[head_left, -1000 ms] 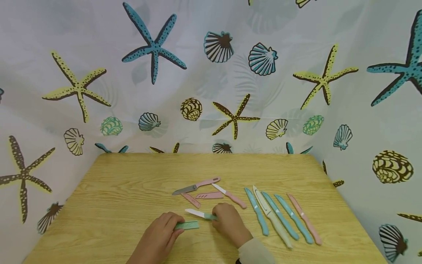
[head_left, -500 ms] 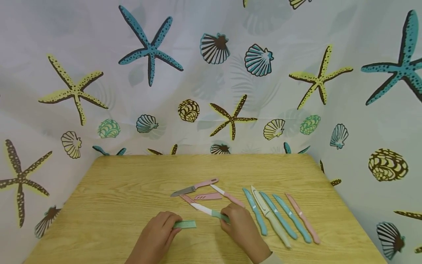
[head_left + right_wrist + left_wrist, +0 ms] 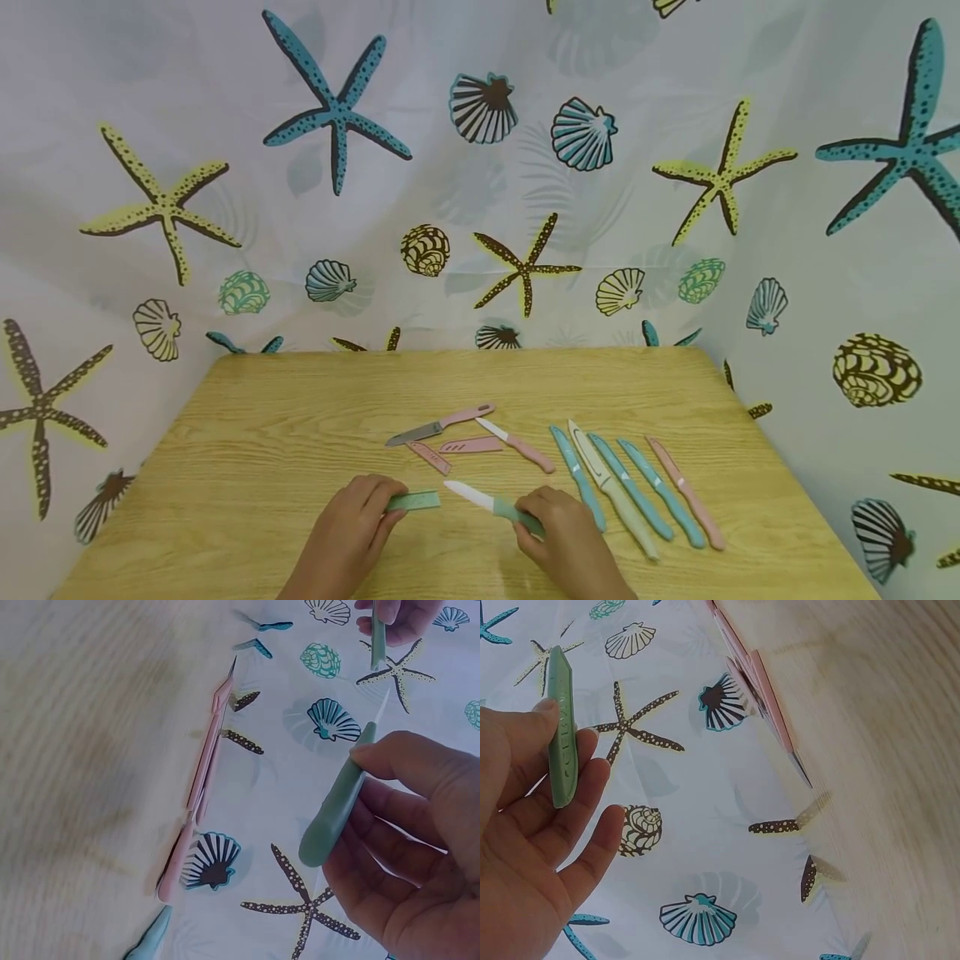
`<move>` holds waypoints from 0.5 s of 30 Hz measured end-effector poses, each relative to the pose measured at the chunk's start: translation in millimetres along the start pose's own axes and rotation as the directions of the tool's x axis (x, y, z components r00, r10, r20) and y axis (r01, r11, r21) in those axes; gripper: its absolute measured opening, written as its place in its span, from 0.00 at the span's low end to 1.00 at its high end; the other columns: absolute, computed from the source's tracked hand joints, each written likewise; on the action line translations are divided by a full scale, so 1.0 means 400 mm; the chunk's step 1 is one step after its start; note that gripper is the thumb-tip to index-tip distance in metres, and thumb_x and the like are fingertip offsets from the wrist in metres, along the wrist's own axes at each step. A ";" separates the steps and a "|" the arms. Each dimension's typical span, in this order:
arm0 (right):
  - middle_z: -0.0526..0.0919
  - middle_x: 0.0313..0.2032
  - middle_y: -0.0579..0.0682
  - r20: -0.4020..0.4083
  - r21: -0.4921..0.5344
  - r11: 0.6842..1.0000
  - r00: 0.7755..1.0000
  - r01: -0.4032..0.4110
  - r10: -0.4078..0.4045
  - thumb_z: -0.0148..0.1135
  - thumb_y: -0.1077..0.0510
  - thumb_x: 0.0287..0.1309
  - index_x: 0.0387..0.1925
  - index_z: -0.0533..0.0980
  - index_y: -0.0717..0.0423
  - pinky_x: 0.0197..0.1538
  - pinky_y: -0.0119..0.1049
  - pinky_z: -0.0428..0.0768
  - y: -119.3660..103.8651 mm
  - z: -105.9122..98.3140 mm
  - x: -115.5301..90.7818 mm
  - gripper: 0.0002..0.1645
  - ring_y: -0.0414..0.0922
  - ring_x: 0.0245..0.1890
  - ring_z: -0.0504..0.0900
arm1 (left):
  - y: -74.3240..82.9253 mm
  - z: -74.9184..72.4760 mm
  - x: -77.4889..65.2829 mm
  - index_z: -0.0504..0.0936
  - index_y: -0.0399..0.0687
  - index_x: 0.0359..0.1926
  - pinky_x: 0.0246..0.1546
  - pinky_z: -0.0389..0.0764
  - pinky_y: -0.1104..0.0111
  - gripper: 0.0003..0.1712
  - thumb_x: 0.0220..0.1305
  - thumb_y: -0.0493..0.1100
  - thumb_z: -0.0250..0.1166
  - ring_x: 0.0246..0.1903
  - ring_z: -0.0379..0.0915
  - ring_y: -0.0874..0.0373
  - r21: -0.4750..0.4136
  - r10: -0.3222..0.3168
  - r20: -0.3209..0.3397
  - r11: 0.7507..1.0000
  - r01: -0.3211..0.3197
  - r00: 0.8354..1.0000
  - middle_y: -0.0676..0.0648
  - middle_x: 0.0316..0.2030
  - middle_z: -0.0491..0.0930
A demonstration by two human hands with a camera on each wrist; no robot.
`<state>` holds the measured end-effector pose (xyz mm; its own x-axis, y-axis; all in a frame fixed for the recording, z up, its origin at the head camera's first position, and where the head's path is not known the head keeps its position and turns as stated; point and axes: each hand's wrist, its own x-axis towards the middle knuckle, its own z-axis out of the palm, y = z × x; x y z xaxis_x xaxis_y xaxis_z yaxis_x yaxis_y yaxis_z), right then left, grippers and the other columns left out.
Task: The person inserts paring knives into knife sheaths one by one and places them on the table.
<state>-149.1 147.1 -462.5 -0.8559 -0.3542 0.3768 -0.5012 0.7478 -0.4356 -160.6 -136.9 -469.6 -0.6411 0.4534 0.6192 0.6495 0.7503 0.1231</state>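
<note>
In the head view my left hand pinches a light green knife sheath between thumb and fingers, its free end pointing right. The left wrist view shows the sheath edge-on, with raised lettering. My right hand grips the green handle of a small knife whose white blade points left. A short gap separates the blade tip from the sheath's end. In the right wrist view the knife handle lies across my fingers, under the thumb.
Behind the hands lie a grey-bladed pink knife, two pink sheaths and a white-bladed pink knife. Several sheathed knives lie in a row at the right, including a cream one and a pink one.
The right hand has moved rightward with the green knife, lifting it and then bringing it down nearer the sheath's level. The left hand keeps holding the sheath, almost in place.
</note>
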 end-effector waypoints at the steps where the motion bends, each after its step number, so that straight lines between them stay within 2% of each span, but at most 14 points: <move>1: 0.84 0.32 0.47 -0.003 0.006 1.000 1.000 0.004 -0.004 0.72 0.64 0.48 0.31 0.83 0.59 0.31 0.25 0.79 -0.002 0.001 -0.003 0.06 0.40 0.29 0.82 | 0.000 0.000 0.001 0.80 0.47 0.41 0.35 0.79 0.69 0.09 0.64 0.46 0.64 0.37 0.74 0.61 -0.002 -0.003 0.000 1.000 0.003 1.000 0.53 0.39 0.78; 4: 0.84 0.32 0.47 -0.012 0.013 1.000 1.000 0.015 -0.014 0.72 0.64 0.48 0.32 0.83 0.59 0.30 0.25 0.78 -0.006 0.003 -0.011 0.07 0.39 0.28 0.81 | 0.004 -0.001 0.004 0.80 0.48 0.41 0.35 0.78 0.69 0.12 0.56 0.41 0.71 0.37 0.74 0.62 -0.002 -0.013 0.006 1.000 0.013 1.000 0.54 0.39 0.78; 7: 0.83 0.31 0.46 -0.025 0.019 0.999 0.999 0.027 -0.027 0.72 0.65 0.47 0.31 0.83 0.59 0.30 0.24 0.78 -0.006 0.008 -0.017 0.07 0.39 0.28 0.81 | 0.007 -0.003 0.008 0.80 0.48 0.41 0.35 0.78 0.70 0.14 0.52 0.39 0.73 0.37 0.74 0.63 -0.007 -0.022 0.012 1.000 0.022 1.000 0.54 0.38 0.78; 15: 0.83 0.31 0.46 -0.031 0.014 0.999 0.999 0.038 -0.037 0.73 0.64 0.46 0.31 0.83 0.59 0.29 0.24 0.78 -0.005 0.017 -0.021 0.08 0.40 0.28 0.81 | 0.010 -0.002 0.011 0.80 0.48 0.40 0.35 0.78 0.71 0.15 0.51 0.38 0.74 0.37 0.73 0.63 -0.019 -0.031 0.027 0.999 0.032 0.999 0.54 0.38 0.78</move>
<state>-141.7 145.0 -470.3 -0.8323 -0.3642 0.4178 -0.5347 0.7262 -0.4322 -160.6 -132.2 -465.8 -0.6720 0.4426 0.5937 0.6364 0.7551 0.1575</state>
